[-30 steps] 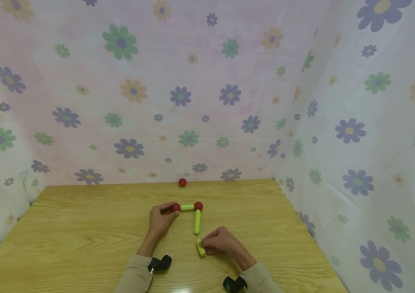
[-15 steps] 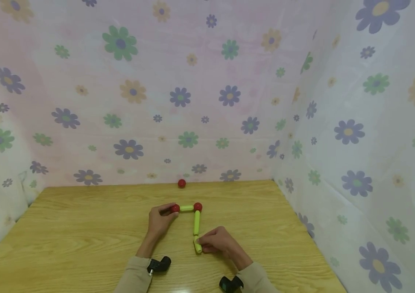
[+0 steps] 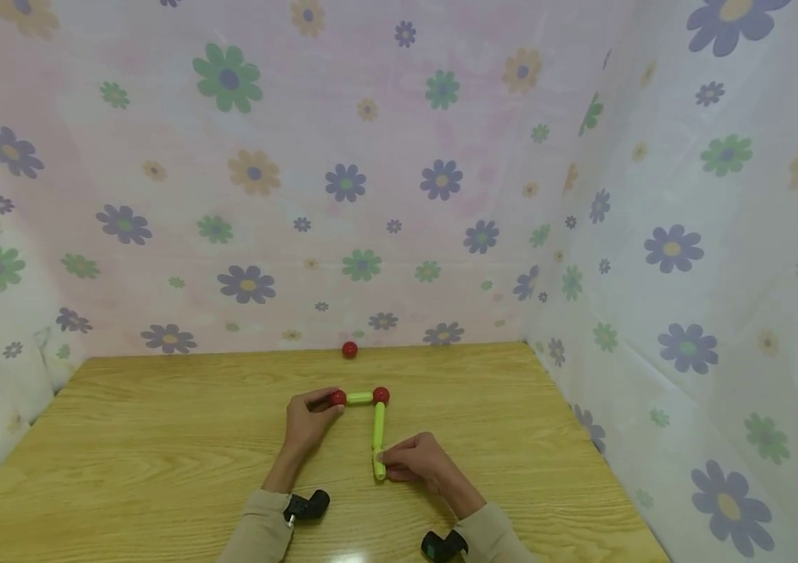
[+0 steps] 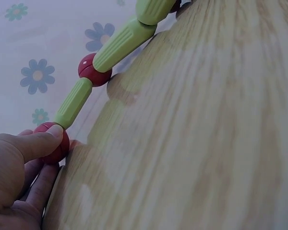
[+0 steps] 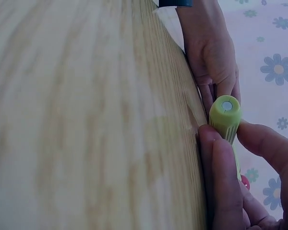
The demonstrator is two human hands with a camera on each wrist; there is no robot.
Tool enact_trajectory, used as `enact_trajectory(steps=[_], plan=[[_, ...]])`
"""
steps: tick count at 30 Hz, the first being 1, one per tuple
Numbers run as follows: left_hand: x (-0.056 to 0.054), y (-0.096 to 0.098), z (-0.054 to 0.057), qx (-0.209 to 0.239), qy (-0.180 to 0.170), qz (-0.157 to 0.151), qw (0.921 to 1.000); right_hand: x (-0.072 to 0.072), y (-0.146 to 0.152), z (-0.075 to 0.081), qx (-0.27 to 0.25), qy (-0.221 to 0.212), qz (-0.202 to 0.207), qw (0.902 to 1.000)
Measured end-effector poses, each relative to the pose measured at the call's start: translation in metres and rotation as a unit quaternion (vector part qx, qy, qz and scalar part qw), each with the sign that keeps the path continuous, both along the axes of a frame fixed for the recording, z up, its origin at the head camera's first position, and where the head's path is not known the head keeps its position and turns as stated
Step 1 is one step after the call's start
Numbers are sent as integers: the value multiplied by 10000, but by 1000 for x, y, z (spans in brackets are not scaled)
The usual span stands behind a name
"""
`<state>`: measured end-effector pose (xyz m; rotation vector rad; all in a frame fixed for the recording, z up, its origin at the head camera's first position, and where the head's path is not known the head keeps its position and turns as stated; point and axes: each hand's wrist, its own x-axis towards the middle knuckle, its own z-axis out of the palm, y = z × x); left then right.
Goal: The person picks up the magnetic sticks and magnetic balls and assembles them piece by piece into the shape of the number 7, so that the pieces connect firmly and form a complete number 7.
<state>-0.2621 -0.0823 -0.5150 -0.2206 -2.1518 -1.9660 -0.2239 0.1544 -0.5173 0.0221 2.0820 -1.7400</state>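
Observation:
My left hand [image 3: 305, 424] pinches a red ball [image 4: 56, 143] between thumb and fingers, low over the wooden table. A short light-green rod [image 3: 359, 398] runs from that ball to a second red ball [image 3: 381, 396]. From there a longer green rod [image 3: 379, 424] points toward me. My right hand [image 3: 425, 464] pinches another green rod [image 5: 224, 115], its far end right at the near end of the longer rod and almost in line with it. A round silvery spot, like a magnet, shows on its near end in the right wrist view.
A third red ball [image 3: 349, 349] stands alone at the back edge of the wooden table [image 3: 159, 453]. Flowered cloth [image 3: 399, 156] hangs behind the table and along both sides. Each wrist wears a black camera mount [image 3: 309, 507].
My right hand has moved slightly left and away from me, bringing its rod up to the longer rod's end and straightening it. The left hand stays on its ball.

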Motion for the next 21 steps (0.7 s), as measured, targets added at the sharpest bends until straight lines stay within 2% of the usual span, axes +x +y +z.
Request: enact_trajectory(steps=[10,15,21], plan=[[-22,-1,-33,16,-17,162,9999,1,-2,1,-14,175,73,9998],[-23,-2,-36,-74,68,156,9998,1,-1,-2,-87,236,43,9997],[-23,-2,-36,-78,6,206,9998,1,-1,-3,-126,262,5,9996]])
